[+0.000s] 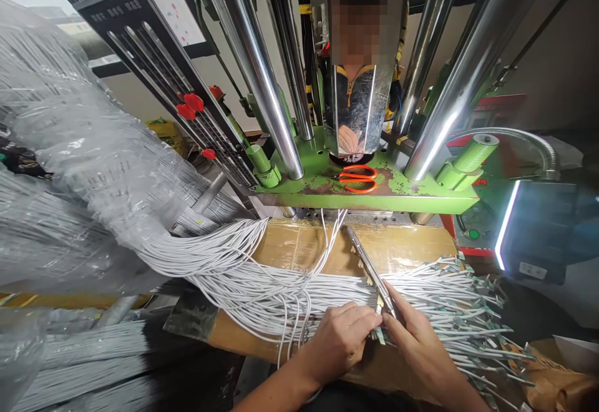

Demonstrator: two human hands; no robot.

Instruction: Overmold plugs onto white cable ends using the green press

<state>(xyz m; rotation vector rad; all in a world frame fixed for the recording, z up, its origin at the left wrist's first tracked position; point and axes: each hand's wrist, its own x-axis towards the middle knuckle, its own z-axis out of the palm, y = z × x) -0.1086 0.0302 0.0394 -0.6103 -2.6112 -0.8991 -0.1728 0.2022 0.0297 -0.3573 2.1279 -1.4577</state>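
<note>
My right hand (414, 331) is closed on the near end of a narrow metal bar (369, 265), which slants away toward the machine. Several small cream-coloured pieces (361, 263) stick out along the bar's left side. My left hand (339, 337) pinches a white cable end with a pale green tip (379, 336) against the bar's near part; the fingers partly hide it. Under both hands spreads a thick bundle of white cables (262, 290), their green-tipped ends fanned out at the right.
A green machine plate (318, 187) between steel columns (255, 75) stands ahead, with orange-handled scissors (358, 178) on it. Brown cardboard (294, 243) lies beneath the cables. Plastic-wrapped cable bundles (93, 150) rise at the left. A lit lamp (533, 231) stands at the right.
</note>
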